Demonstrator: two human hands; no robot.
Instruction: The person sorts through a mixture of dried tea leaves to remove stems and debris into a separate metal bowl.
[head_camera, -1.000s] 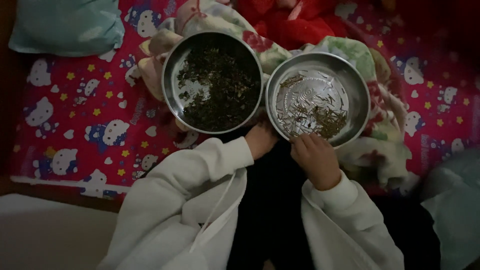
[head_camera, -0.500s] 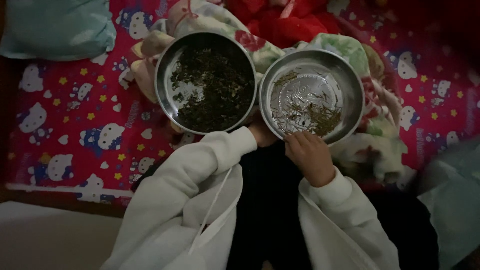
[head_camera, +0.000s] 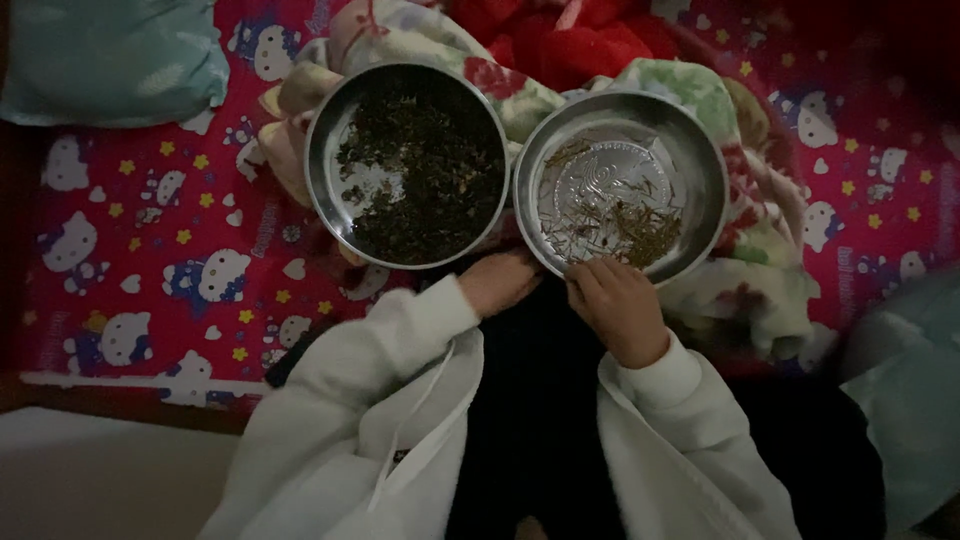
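At near rim of round shallow steel dish (head_camera: 700, 165) holding thin green stems (head_camera: 645, 232): right hand (head_camera: 615, 305) resting curled, grip contents unclear, stems lying just ahead of fingertips; left hand (head_camera: 497, 280) loosely closed, empty-looking, sitting below leaf-filled round steel bowl (head_camera: 322, 150).

We see two round steel bowls side by side on a floral blanket (head_camera: 760, 250). The left bowl (head_camera: 325, 150) holds a heap of dark dried leaves (head_camera: 425, 180); the right bowl (head_camera: 700, 160) holds a thin scatter of pale stems (head_camera: 640, 230). Our left hand (head_camera: 497, 280) sits at the left bowl's near rim, fingers curled (grip unclear). Our right hand (head_camera: 620, 305) touches the right bowl's near rim. White sleeves (head_camera: 350, 400); red cartoon-print sheet (head_camera: 170, 250) underneath; teal pillow (head_camera: 110, 55) top left.
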